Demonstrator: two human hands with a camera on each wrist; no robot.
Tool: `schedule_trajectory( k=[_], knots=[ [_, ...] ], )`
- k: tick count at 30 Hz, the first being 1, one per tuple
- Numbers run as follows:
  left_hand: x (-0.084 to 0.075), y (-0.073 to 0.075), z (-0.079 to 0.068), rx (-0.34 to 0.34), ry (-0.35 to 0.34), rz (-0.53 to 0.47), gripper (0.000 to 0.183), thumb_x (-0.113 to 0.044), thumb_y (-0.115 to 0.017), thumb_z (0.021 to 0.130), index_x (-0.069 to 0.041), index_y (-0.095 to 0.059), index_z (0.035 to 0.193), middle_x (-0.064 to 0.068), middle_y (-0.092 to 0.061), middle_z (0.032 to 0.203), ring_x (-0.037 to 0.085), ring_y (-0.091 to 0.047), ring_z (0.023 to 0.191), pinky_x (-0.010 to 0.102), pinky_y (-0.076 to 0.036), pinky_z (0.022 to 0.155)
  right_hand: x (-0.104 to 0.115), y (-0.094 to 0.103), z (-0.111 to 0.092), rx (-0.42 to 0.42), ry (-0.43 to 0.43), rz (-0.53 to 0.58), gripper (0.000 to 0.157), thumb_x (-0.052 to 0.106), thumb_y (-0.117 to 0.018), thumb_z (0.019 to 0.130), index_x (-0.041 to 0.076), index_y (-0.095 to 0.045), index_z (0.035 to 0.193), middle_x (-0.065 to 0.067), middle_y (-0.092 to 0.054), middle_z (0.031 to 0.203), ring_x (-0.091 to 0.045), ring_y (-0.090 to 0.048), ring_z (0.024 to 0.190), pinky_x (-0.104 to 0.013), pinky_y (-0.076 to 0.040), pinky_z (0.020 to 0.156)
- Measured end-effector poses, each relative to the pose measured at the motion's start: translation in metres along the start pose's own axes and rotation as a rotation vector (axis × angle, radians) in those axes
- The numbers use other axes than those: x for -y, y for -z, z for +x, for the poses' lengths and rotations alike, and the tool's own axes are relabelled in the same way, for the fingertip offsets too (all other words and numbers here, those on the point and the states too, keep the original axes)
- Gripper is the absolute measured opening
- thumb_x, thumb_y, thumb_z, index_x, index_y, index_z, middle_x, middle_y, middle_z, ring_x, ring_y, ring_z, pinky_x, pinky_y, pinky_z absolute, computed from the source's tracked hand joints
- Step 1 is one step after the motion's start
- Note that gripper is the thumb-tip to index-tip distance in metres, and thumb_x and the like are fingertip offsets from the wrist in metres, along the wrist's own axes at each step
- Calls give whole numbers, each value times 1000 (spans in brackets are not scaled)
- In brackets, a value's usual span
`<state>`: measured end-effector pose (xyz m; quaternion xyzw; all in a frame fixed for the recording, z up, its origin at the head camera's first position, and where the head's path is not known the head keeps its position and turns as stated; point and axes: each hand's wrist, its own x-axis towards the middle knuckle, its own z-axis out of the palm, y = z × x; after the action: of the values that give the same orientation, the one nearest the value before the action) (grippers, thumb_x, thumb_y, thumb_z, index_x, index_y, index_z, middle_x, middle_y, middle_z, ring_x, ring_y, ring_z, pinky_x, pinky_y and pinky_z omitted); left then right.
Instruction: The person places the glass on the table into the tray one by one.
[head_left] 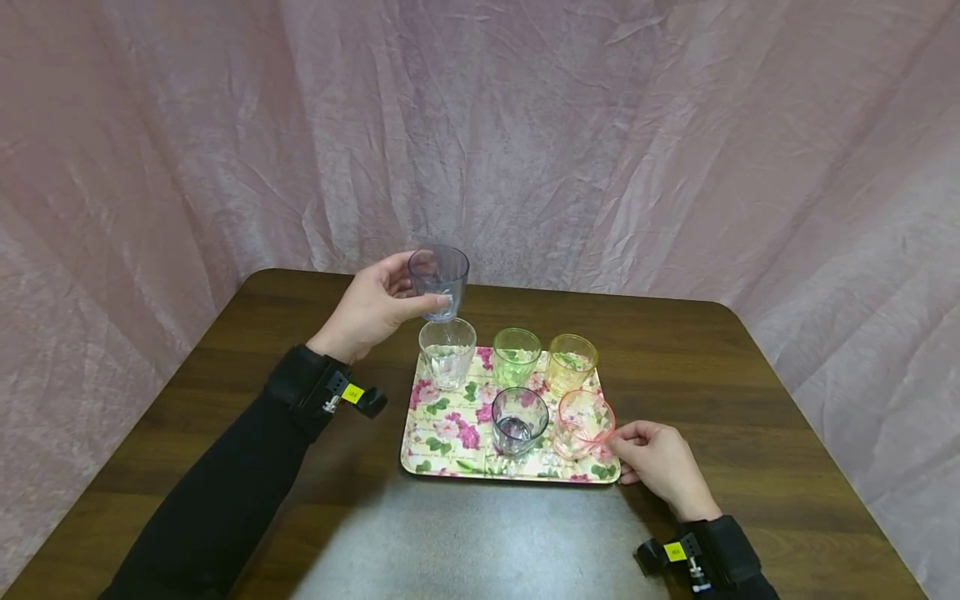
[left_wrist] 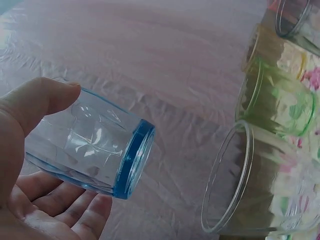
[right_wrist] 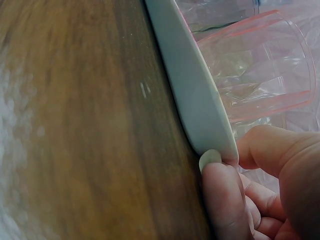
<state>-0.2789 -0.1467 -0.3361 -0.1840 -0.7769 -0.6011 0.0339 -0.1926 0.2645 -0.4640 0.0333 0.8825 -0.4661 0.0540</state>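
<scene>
In the head view my left hand holds a bluish see-through tumbler between thumb and fingers. It is raised behind a clear tumbler, overlapping its rim in this view. In the left wrist view the held tumbler is tipped sideways, its blue base toward the clear tumbler. My right hand pinches the front right corner of a floral tray. In the right wrist view its fingers grip the tray's pale edge, close beside a pink tumbler.
On the tray also stand a green tumbler, a yellow tumbler and a grey-purple tumbler. The tray lies on a brown wooden table. A pink curtain hangs behind the table's far edge.
</scene>
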Motion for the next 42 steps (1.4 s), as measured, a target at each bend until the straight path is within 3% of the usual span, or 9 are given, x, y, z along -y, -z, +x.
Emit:
schedule_trajectory(
  k=[7, 20, 25, 42],
  knots=[
    [-4, -4, -8, 18, 3, -27, 66, -29, -84, 82, -20, -53, 140, 0, -55, 135, 14, -54, 110, 43, -44, 97, 0, 0, 1, 2, 1, 5, 16, 17, -70, 93, 1, -71, 95, -8, -68, 75, -24, -65, 58, -33, -58, 51],
    [-11, -15, -25, 114, -21, -105, 65, -18, -82, 84, -11, -51, 141, 4, -53, 136, 19, -51, 120, 45, -40, 104, -2, 0, 1, -11, 16, 4, 15, 15, -70, 92, 0, -71, 94, -7, -68, 75, -23, -64, 57, -32, -58, 50],
    [-9, -19, -34, 151, -28, -123, 64, -13, -82, 85, -10, -50, 141, 10, -52, 136, 20, -49, 122, 46, -35, 108, -2, 0, 1, -6, 14, 4, 15, 15, -70, 92, 0, -71, 95, -7, -68, 76, -23, -64, 57, -32, -58, 50],
    [7, -31, -60, 214, 17, -140, 67, -14, -82, 84, -8, -49, 141, 7, -54, 133, 18, -48, 123, 47, -32, 109, -1, 0, 1, 2, 1, -3, 17, 16, -69, 93, 0, -70, 96, -7, -69, 74, -23, -64, 57, -32, -57, 50]
  ],
)
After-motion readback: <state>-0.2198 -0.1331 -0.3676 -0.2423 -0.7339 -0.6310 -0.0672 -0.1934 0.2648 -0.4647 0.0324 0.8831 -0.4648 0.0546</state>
